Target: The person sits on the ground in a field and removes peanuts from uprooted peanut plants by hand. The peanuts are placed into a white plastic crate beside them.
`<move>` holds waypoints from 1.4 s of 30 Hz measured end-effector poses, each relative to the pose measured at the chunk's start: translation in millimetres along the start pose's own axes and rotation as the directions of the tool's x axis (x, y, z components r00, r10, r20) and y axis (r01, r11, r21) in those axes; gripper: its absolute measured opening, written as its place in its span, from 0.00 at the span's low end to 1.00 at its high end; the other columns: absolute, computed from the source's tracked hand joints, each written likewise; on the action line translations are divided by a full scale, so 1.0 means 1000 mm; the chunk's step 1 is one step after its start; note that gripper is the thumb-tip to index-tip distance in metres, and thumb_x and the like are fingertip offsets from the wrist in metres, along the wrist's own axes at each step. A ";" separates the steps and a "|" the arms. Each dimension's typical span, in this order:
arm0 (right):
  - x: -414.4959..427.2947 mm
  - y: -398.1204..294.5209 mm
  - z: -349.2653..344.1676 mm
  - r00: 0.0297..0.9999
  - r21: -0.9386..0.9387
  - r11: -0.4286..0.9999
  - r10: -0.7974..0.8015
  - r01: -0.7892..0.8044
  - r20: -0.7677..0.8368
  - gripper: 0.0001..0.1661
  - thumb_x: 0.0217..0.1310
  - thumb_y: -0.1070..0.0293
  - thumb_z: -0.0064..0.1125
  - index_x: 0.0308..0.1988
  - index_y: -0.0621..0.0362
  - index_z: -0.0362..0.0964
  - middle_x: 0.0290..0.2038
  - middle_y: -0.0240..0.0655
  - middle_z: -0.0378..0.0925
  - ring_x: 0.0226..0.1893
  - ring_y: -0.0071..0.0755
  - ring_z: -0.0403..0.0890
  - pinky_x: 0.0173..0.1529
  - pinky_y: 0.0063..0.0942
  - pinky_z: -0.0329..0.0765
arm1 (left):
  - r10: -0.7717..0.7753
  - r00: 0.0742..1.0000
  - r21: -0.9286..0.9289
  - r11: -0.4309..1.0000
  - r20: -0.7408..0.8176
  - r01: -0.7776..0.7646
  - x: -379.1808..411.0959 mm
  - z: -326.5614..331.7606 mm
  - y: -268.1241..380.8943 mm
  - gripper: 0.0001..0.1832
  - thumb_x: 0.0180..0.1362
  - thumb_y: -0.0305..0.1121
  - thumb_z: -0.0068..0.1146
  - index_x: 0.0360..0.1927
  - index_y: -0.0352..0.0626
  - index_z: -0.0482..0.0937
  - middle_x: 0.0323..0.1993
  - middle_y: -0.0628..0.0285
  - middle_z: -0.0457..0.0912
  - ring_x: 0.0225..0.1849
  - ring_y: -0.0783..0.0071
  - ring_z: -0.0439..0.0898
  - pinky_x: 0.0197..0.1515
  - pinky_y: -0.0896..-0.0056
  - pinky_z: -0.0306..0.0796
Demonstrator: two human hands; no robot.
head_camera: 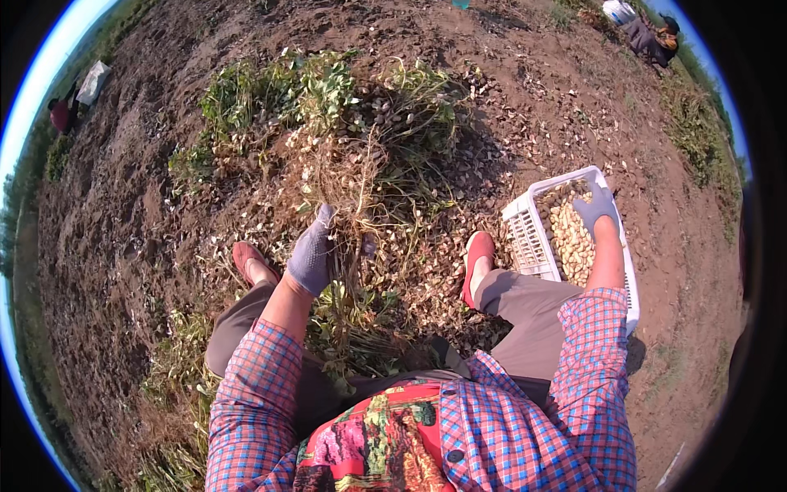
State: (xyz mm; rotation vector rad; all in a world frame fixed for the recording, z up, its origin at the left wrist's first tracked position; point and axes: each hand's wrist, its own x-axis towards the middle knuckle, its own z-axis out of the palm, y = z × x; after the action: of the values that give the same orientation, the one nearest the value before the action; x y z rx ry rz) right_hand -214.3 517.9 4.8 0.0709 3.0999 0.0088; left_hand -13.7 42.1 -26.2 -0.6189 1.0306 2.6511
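Note:
My left hand (312, 252), in a grey work glove, is closed around a bunch of dried peanut plants (347, 215) with tangled roots pointing away from me. Leafy stems hang below the fist, between my legs. My right hand (596, 208), gloved too, reaches into a white plastic crate (530, 237) at the right. Peanuts in their shells (573, 237) fill much of the crate. The right hand is over the peanuts at the crate's far end; whether its fingers hold any cannot be told.
A heap of uprooted peanut plants (326, 92) lies ahead, and more plants (178, 369) lie at the left. Dry leaves litter the brown soil. My red shoes (479, 252) flank the near ground. Two other people sit far off, at upper left and upper right, near white sacks (94, 82).

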 end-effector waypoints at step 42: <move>0.022 -0.321 0.186 0.855 0.263 0.814 -0.502 0.517 -0.129 0.26 0.53 0.61 0.56 0.53 0.49 0.66 0.57 0.34 0.66 0.58 0.41 0.66 0.60 0.36 0.65 | -0.258 0.911 0.943 0.003 0.323 -0.333 -0.049 -0.004 0.015 0.26 0.60 0.50 0.48 0.57 0.46 0.68 0.51 0.52 0.74 0.51 0.50 0.73 0.54 0.55 0.66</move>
State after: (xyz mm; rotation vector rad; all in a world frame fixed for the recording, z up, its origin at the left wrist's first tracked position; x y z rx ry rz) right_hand -242.9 198.9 -183.8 -0.7673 3.0307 -0.4668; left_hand 25.2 25.6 2.3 0.3700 2.3062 1.1054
